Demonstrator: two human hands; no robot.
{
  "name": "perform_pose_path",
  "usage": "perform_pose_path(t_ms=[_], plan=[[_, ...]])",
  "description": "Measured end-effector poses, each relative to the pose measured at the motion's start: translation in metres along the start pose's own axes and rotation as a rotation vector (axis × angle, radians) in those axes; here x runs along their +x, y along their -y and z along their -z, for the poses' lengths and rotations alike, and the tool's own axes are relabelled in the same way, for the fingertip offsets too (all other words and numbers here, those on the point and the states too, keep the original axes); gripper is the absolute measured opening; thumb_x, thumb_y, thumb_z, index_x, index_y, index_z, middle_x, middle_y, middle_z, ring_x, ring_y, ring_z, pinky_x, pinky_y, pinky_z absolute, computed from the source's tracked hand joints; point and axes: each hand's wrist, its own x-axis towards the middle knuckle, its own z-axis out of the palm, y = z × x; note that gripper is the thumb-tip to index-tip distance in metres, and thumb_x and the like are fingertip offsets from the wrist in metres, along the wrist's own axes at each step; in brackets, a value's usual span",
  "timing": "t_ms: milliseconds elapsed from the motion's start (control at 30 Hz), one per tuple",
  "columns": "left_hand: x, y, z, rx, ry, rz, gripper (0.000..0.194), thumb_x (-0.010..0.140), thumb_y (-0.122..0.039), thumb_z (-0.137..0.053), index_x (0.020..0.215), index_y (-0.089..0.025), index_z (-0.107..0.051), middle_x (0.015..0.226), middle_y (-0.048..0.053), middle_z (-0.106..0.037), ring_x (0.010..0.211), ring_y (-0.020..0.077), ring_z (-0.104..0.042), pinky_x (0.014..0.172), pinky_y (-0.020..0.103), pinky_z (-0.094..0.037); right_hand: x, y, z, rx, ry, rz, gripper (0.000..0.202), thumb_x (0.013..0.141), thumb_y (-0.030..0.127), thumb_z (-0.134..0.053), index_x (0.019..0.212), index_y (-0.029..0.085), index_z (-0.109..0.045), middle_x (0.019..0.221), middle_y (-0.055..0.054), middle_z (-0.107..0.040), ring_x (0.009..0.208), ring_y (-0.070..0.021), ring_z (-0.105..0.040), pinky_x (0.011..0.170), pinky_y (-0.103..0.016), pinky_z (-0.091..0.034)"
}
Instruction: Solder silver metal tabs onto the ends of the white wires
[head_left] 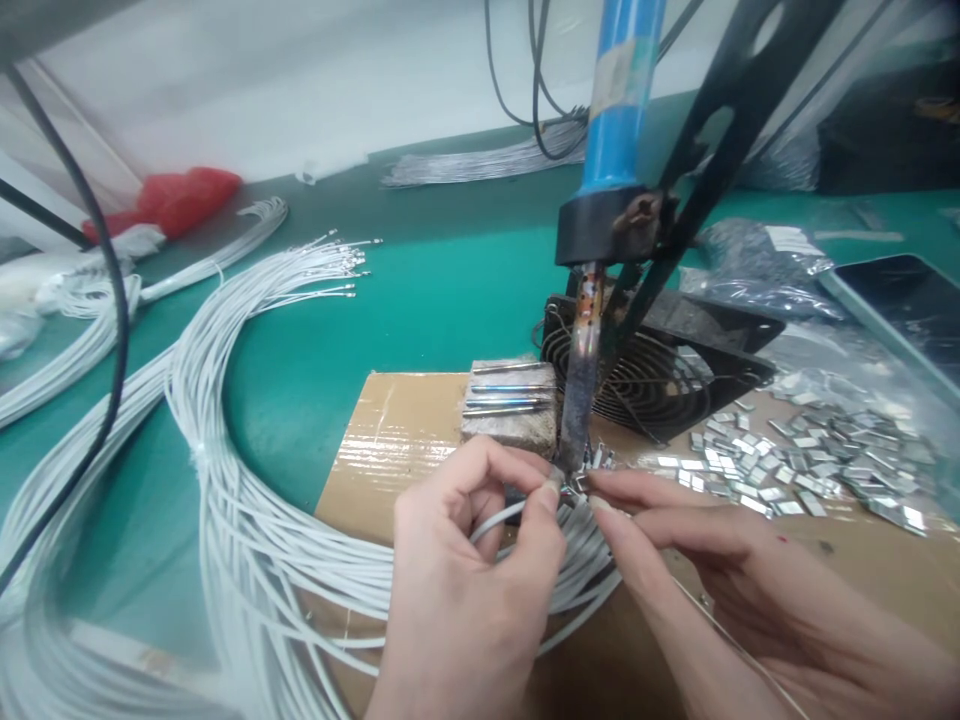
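My left hand [472,560] pinches a white cable [491,522] near its end, thumb against forefinger. The tip of a blue-handled soldering iron [579,400], clamped pointing down, meets the work right between my fingertips. My right hand [697,560] is closed in a pinch just right of the tip; a tiny metal piece shows at its fingertips, too small to name surely. A thin solder wire [720,628] trails beneath this hand toward the lower right. Under both hands lies a bundle of white cables [337,570], curving in from the left.
A worn block [514,415] bearing several metal rods stands behind my left hand on cardboard [397,430]. A black fan [652,380] sits behind the iron. Many small metal plates [832,450] lie at right, near a phone [907,310]. A black cord [112,300] hangs at left.
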Motion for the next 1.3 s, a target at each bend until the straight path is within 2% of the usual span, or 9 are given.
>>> perform_pose_path(t_ms=[233,433,767,1067,1300], plan=[[-0.0020,0.0000,0.0013,0.011,0.017,0.039,0.013,0.082,-0.014,-0.070,0.072,-0.020,-0.067,0.086,0.000,-0.074,0.070,0.0116,-0.065,0.055,0.018,-0.047,-0.0020,0.0025,-0.0013,0.029,0.002,-0.035,0.006,0.080,0.028,-0.083,0.079,0.027,-0.078,0.099,-0.005,-0.084,0.091,-0.0279,-0.083,0.087,-0.037,-0.068],[-0.0031,0.0010,0.0005,0.035,0.004,0.003,0.013,0.081,-0.011,-0.071,0.073,-0.021,-0.067,0.084,-0.001,-0.075,0.067,0.0102,-0.064,0.056,0.017,-0.049,-0.0024,-0.0034,-0.0007,-0.003,-0.002,0.039,0.004,0.081,0.028,-0.082,0.082,0.029,-0.078,0.096,-0.003,-0.084,0.086,-0.0268,-0.083,0.087,-0.038,-0.068],[-0.0048,0.0002,0.0001,0.008,-0.002,-0.022,0.016,0.080,-0.008,-0.071,0.071,-0.021,-0.067,0.083,-0.002,-0.075,0.074,0.0104,-0.071,0.063,0.013,-0.053,-0.0016,-0.0049,-0.0024,-0.020,-0.029,0.087,0.005,0.081,0.029,-0.083,0.083,0.031,-0.079,0.095,-0.002,-0.084,0.085,-0.0270,-0.083,0.089,-0.038,-0.067],[-0.0048,-0.0005,0.0009,-0.002,0.010,-0.052,0.018,0.081,-0.006,-0.071,0.071,-0.021,-0.067,0.083,-0.002,-0.075,0.077,0.0095,-0.072,0.065,0.011,-0.054,-0.0011,-0.0051,0.0007,-0.064,-0.002,0.146,0.010,0.084,0.023,-0.080,0.088,0.032,-0.078,0.100,0.002,-0.084,0.088,-0.0222,-0.083,0.097,-0.033,-0.063],[-0.0025,0.0036,0.0042,-0.008,0.015,-0.088,0.018,0.081,-0.004,-0.070,0.072,-0.020,-0.068,0.083,-0.004,-0.075,0.073,0.0077,-0.072,0.062,0.009,-0.053,-0.0029,-0.0067,0.0007,-0.069,0.019,0.182,0.013,0.086,0.021,-0.079,0.091,0.032,-0.076,0.102,0.004,-0.083,0.091,-0.0190,-0.082,0.093,-0.027,-0.064]])
